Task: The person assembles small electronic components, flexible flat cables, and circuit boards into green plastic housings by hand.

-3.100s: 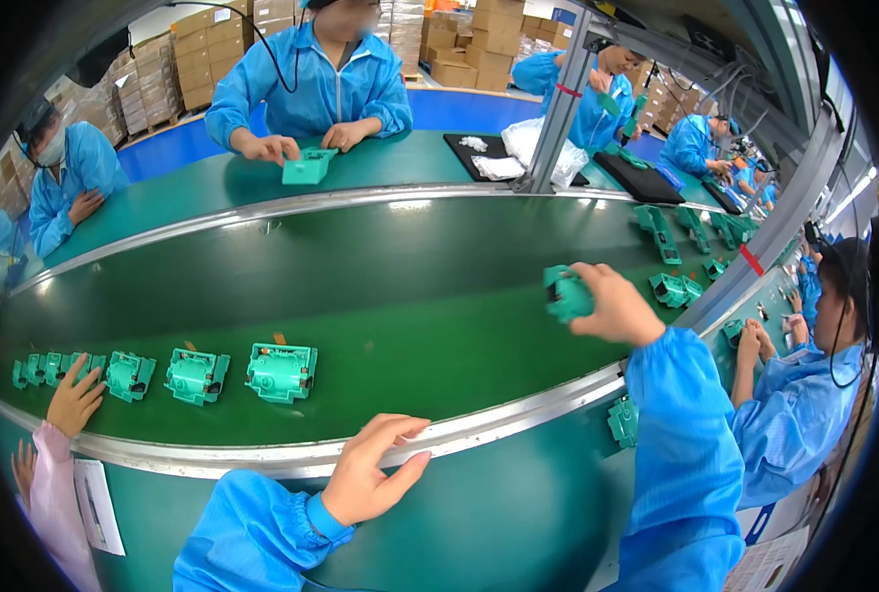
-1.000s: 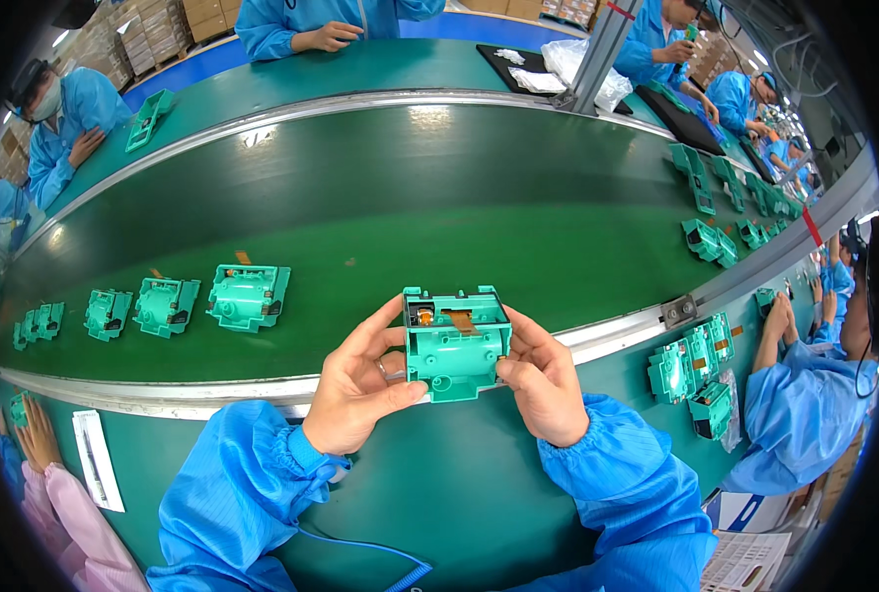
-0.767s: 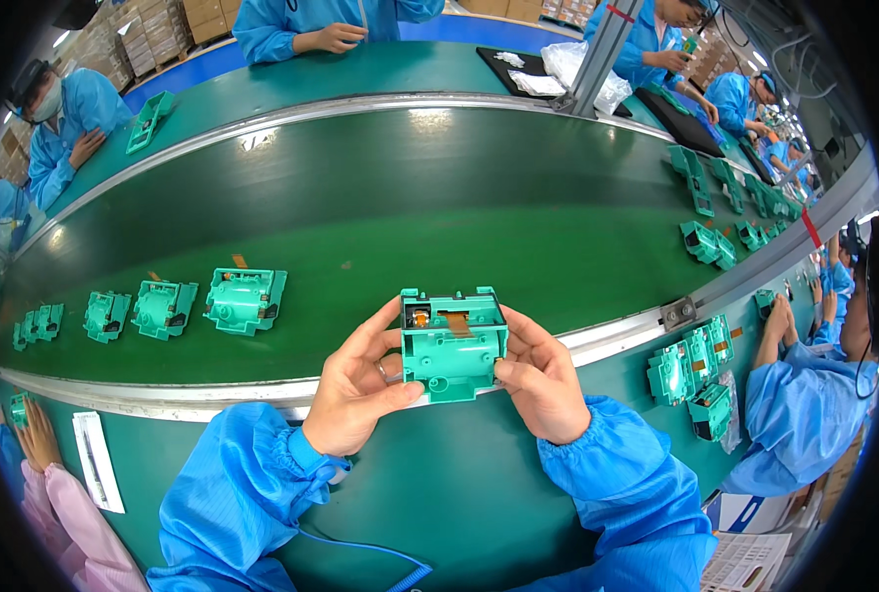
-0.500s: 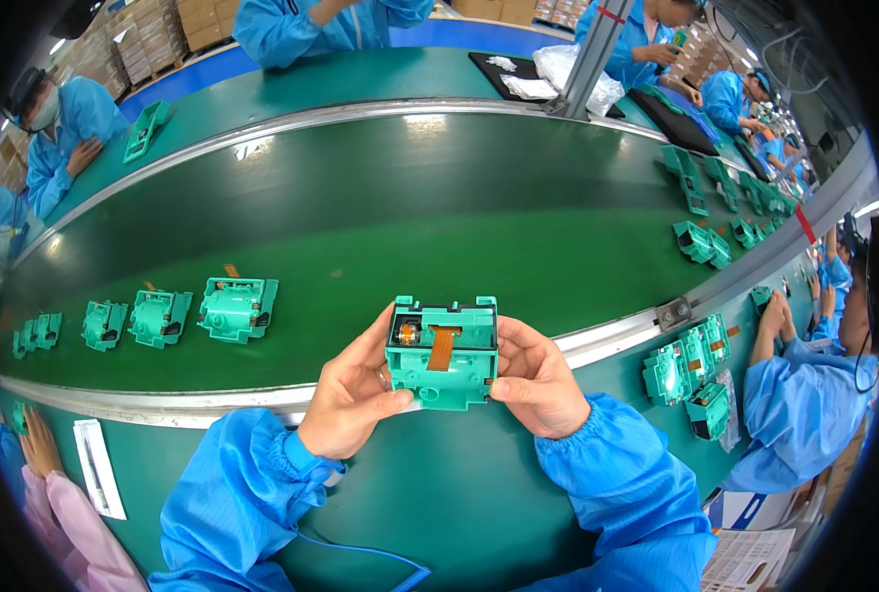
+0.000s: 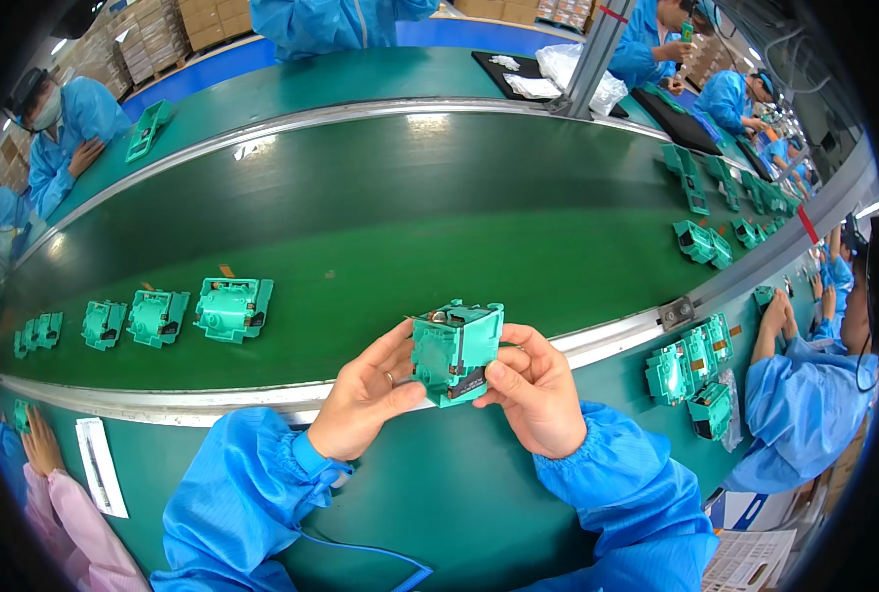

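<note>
Between my two hands a green plastic housing (image 5: 456, 353) is held up over the near rail, turned so that a side wall with a black part low on it faces me. My left hand (image 5: 365, 390) grips its left side, thumb at the lower front. My right hand (image 5: 536, 387) holds its right side, with the thumb and fingers closed at the edge. The ribbon strip on the housing is hidden at this angle. Left of my hands, similar green housings (image 5: 233, 309) with orange ribbon strips stand in a row on the green conveyor belt (image 5: 360, 257).
A metal rail (image 5: 607, 333) edges the belt. At right, more housings (image 5: 668, 373) lie beside a co-worker's sleeve (image 5: 804, 414). A white packet (image 5: 101, 467) lies left, near a pink-sleeved arm (image 5: 84, 523). A blue coiled cord (image 5: 370, 555) runs from my left wrist. A metal post (image 5: 597, 64) stands across the belt.
The housing has been turned in my hands, from its open face with the orange ribbon to a side wall. My right fingers have shifted their hold. The housings on the belt moved slightly left.
</note>
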`<action>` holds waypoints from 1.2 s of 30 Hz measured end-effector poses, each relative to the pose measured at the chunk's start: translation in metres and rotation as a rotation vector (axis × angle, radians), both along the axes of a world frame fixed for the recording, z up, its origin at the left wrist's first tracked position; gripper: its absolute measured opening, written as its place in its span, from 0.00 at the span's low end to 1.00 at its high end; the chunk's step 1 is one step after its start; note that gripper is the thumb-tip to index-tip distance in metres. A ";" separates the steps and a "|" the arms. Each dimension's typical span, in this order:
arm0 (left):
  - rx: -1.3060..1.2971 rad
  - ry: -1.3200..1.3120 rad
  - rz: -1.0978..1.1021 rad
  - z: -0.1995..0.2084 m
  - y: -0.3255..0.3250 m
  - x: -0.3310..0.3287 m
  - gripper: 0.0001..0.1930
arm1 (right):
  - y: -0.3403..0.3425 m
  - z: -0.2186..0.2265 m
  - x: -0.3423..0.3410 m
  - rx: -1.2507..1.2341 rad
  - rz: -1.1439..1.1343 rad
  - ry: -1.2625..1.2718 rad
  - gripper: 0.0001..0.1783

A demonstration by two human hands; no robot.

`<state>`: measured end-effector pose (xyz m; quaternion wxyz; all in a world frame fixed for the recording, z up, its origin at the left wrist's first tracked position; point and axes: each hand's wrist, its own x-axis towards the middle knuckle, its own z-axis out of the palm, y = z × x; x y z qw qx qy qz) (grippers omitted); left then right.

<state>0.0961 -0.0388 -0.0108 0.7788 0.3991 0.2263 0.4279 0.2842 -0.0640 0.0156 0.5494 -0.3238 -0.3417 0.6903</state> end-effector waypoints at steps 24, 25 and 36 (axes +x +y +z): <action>1.092 0.796 0.607 0.015 -0.010 0.000 0.45 | -0.011 -0.015 -0.008 0.383 -0.056 -0.132 0.13; 1.103 0.809 0.616 0.016 -0.009 0.001 0.45 | -0.011 -0.015 -0.007 0.366 -0.060 -0.145 0.12; 0.952 1.266 0.781 0.042 0.005 0.007 0.39 | -0.004 -0.009 0.007 0.218 -0.078 -0.324 0.17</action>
